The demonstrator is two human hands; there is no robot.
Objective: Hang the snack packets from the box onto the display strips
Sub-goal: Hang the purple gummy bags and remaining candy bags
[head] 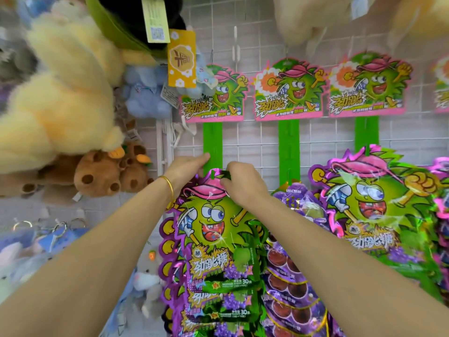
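Head view runs down both my forearms to a white wire grid panel [257, 142] with green strips hanging from it. My right hand [243, 183] is curled over the top edge of a foil snack packet [213, 227], thumb and fingertips pinching it just right of the hang slot [212, 173]. The packet is raised flat against the leftmost display strip [212, 142], its slot on the strip's lower part, above other packets [218, 300] of the same kind hanging there. My left hand [188, 166] reaches to the strip's left edge with the fingers nearly straight. They touch it, but I cannot tell whether they pinch a hook or only steady the strip, since the packet top hides my thumb.

I judge the packet light and thin, its crinkly foil slick and easily creased. The sealed top border looks the stiffest part, so holding close beside the slot keeps that edge from folding as it goes on. The slot could tear if forced, and I would not squeeze the filled middle.
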